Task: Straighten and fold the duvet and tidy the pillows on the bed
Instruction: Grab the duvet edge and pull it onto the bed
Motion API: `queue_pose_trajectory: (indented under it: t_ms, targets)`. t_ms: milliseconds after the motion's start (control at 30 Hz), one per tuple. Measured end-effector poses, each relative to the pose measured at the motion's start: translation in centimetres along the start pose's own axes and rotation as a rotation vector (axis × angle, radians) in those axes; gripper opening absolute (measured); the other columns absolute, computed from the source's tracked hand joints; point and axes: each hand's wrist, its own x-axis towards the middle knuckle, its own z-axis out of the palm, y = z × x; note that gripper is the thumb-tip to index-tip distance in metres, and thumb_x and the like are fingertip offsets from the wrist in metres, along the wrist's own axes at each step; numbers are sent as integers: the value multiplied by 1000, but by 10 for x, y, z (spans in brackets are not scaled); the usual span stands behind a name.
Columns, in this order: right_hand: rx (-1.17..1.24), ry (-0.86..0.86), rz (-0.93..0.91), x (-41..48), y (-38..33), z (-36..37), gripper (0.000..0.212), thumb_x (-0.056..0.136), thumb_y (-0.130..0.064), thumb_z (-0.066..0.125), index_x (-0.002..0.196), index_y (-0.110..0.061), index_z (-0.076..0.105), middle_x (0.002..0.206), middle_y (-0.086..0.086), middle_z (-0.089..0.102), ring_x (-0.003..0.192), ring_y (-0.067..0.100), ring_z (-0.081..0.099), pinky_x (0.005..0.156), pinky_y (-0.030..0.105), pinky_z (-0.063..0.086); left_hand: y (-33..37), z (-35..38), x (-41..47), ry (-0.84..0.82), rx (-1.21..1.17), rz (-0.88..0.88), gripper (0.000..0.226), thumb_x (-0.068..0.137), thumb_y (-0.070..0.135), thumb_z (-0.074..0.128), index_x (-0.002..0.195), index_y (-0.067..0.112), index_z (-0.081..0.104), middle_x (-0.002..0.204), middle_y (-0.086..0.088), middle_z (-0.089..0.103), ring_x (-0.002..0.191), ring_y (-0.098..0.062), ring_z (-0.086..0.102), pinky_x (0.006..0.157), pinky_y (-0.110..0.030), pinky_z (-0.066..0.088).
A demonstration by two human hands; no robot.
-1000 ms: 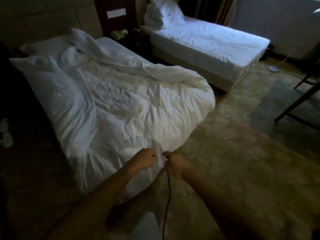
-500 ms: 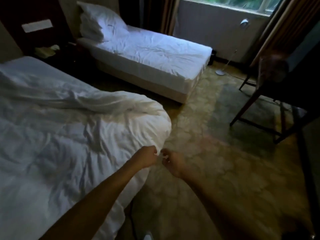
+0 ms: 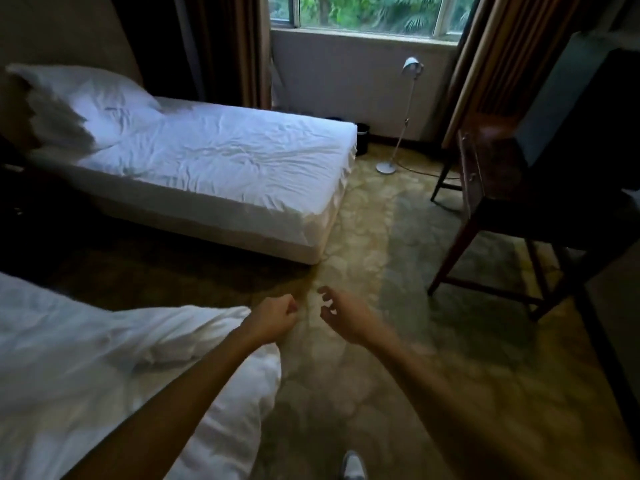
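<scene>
The rumpled white duvet covers the near bed at the lower left, and its corner ends just under my left wrist. My left hand is a closed fist past that corner, over the carpet, with no fabric visible in it. A short gap to its right, my right hand hovers with its fingers curled apart and holds nothing. A white pillow leans at the head of the second bed, which has only a creased sheet on it.
A dark wooden chair stands at the right. A floor lamp and a small dark bin stand under the window. Patterned carpet runs between the beds. My shoe shows at the bottom edge.
The view has swung right, from the near bed toward the second bed and window. Both hands pinched the duvet corner earlier; now the right hand has opened and the corner lies under my left wrist.
</scene>
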Motion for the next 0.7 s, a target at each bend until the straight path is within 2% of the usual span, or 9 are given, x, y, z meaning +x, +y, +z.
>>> queue_pose_trajectory:
  t_ms: [100,167,300,367,433,500,567,633,700]
  targets:
    - [12,-38,-58,89,11,-48,35,92,-17,54,127,-14,52,119,6,60,98,17,59,84,32,51,3,-38,66,23,-69,-78,24,96,24,50,118,19,57,114,-3,63,101,-18,61,85,-28,52]
    - [7,-74,-91,148,4,-64,40,89,-14,56,128,-11,53,119,11,62,100,23,60,87,37,50,-11,-63,102,64,-109,-122,25,95,22,50,120,21,56,116,-3,63,101,-16,61,86,-29,53]
    - [-14,-190,-216,266,-18,-66,48,89,-27,55,133,-14,45,110,4,62,99,26,62,85,40,51,-53,-113,164,188,-243,-292,30,94,20,50,123,22,53,116,-1,61,97,-12,58,75,-22,47]
    - [-68,-233,-301,320,-35,-61,52,93,-23,57,140,-12,38,113,4,61,100,23,63,81,30,48,-82,-135,195,242,-287,-342,29,93,20,50,122,23,53,116,-2,62,94,-10,57,73,-21,45]
    - [-101,-296,-384,385,-66,-45,55,94,-25,56,143,-15,32,117,0,59,100,18,63,76,20,42,-129,-165,230,302,-327,-412,27,92,19,51,119,22,54,115,-3,62,92,-10,58,74,-23,48]
    - [-110,-361,-454,450,-103,-28,55,94,-29,55,143,-20,31,121,-2,56,99,12,61,76,18,41,-171,-200,260,372,-385,-496,24,92,18,51,116,20,55,115,-7,63,87,-9,56,72,-23,48]
    - [-152,-418,-552,506,-142,-16,51,94,-30,54,140,-21,33,124,1,56,96,10,59,76,19,40,-203,-236,278,431,-461,-553,23,94,16,49,117,16,54,117,-8,61,91,-12,55,73,-24,44]
    - [-217,-454,-678,558,-189,-3,52,94,-29,54,141,-20,35,127,3,57,103,15,60,81,21,41,-232,-267,286,520,-531,-613,25,95,16,48,120,12,54,120,-7,59,103,-17,57,81,-26,46]
    - [-218,-480,-717,601,-238,8,50,94,-23,54,142,-18,39,128,6,58,111,23,59,89,27,42,-260,-292,284,601,-561,-679,25,95,18,48,119,14,54,119,-6,59,109,-21,57,90,-32,49]
